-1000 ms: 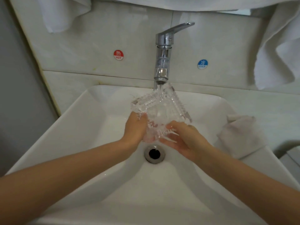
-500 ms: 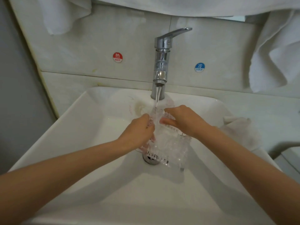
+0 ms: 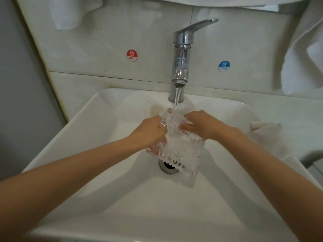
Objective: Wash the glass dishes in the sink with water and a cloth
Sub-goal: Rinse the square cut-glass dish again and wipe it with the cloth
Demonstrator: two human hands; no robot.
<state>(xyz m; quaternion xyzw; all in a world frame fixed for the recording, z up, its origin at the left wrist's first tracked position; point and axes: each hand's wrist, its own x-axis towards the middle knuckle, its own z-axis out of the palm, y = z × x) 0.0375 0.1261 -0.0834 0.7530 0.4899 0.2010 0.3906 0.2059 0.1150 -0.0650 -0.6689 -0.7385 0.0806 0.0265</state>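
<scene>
Head view: left hand (image 3: 150, 131) and right hand (image 3: 207, 124) grip the glass dish (image 3: 180, 151) by its far edge (under the stream (image 3: 176, 100)); it slopes nearward.

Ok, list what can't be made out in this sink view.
Head view only:
- Drain: partly hidden by the glass dish.
- Left hand fingers: behind the dish and splashing water.
- Hanging towel: cut off by the top edge.
- Faint clear shape by the faucet base: too washed out to identify.

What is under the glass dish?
The drain of the white sink shows under the glass dish. The dish's ridged edge covers the drain's far part.
</scene>
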